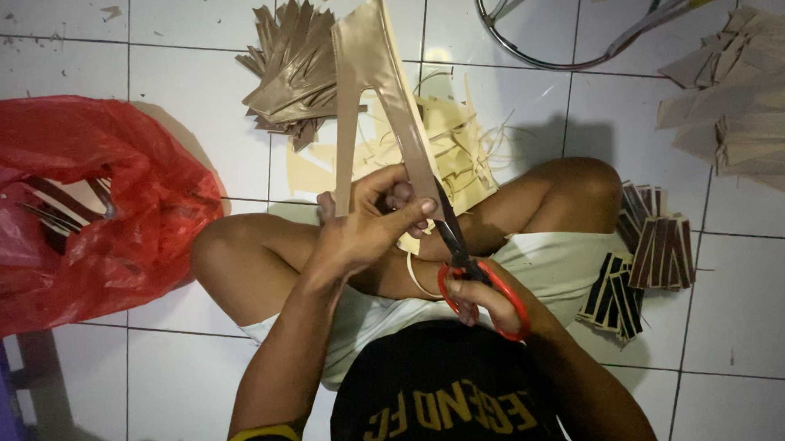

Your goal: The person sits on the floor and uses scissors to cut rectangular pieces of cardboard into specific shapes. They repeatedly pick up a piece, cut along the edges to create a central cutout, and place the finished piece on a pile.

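A glossy tan forked strip (379,82), stiff and flat, is pinched by the left hand (367,226) above the crossed legs, its long axis pointing away toward the floor tiles. Red-handled scissors (473,274) are gripped by the right hand (491,300), blades at the strip's edge.

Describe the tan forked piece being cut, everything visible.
The tan forked piece looks like thin, slightly glossy sheet, perhaps card or synthetic leather. A broad top splits into two long legs, like an upturned V. It is held upright above the lap. The left hand pinches its lower legs, and the red-handled scissors, in the right hand, meet its right leg.
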`<state>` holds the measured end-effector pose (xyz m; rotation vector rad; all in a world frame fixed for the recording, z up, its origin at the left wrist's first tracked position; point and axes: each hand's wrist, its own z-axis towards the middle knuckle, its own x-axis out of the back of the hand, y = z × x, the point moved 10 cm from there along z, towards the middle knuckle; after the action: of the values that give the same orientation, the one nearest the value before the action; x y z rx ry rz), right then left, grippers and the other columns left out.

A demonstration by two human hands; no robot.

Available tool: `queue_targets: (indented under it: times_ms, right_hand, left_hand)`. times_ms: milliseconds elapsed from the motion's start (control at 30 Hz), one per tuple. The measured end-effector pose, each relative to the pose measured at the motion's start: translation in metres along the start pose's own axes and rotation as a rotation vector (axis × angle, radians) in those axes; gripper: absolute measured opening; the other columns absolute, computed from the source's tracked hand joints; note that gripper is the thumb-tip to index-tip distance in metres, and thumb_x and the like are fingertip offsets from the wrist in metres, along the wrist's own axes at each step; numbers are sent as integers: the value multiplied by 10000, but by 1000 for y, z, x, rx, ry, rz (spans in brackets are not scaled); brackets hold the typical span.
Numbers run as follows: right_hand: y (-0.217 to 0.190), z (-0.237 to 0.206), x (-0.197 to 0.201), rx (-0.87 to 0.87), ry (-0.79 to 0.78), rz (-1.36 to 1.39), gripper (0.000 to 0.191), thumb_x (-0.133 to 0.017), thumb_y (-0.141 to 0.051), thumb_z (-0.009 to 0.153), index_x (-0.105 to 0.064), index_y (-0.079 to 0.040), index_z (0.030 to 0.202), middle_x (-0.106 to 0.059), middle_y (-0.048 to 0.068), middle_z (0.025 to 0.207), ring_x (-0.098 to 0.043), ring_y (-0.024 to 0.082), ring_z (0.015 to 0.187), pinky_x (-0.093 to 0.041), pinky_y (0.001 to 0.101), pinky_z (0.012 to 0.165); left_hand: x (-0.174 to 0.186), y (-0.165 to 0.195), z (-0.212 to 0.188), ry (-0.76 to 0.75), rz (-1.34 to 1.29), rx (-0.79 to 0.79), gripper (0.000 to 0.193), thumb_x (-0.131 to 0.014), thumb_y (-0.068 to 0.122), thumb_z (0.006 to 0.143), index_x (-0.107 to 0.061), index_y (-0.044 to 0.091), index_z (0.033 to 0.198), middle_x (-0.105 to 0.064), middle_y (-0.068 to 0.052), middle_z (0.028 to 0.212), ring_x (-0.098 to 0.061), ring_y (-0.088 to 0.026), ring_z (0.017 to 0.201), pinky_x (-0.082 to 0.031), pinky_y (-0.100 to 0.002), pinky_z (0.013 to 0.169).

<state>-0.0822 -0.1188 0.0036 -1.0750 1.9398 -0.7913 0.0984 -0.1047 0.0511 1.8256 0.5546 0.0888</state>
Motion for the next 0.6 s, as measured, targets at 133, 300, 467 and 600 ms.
queue_targets:
  times_ms: [133, 300, 467, 600]
  right_hand:
    - [0, -3, 2, -19, 43, 67, 288, -600, -263, 947, -579, -37, 769, -490, 24, 556, -476, 131, 461, -365, 281, 429]
    - [-1, -14, -1, -51, 92, -50, 356, -590, -291, 945, -549, -41, 696, -469, 37, 495, -451, 143, 392, -346, 292, 383]
    - [-2, -2, 0, -61, 81, 42, 279, -592, -300, 917, -571, -59, 778, -538, 49, 549, -557, 163, 467, -432, 303, 441]
    - [-5, 3, 1, -16, 12, 26, 315, -580, -327, 942, -589, -49, 793, -562, 50, 582, -582, 160, 513, -457, 295, 487]
  left_hand:
    - [11, 9, -2, 94, 171, 78, 565, -792, 96, 856, -583, 49, 1379, -673, -43, 823, -666, -116, 704, -587, -266, 611]
    - [18, 27, 0, 160, -146, -24, 577, -764, 111, 876, -548, -32, 1392, -713, -44, 921, -727, -147, 831, -656, -292, 719]
    - [3, 28, -5, 84, 170, -9, 572, -771, 174, 885, -589, -53, 1378, -734, -56, 884, -739, -139, 797, -615, -262, 711]
    - [0, 28, -6, 45, 234, 4, 563, -778, 170, 890, -589, -63, 1366, -700, -76, 833, -734, -155, 764, -596, -272, 686]
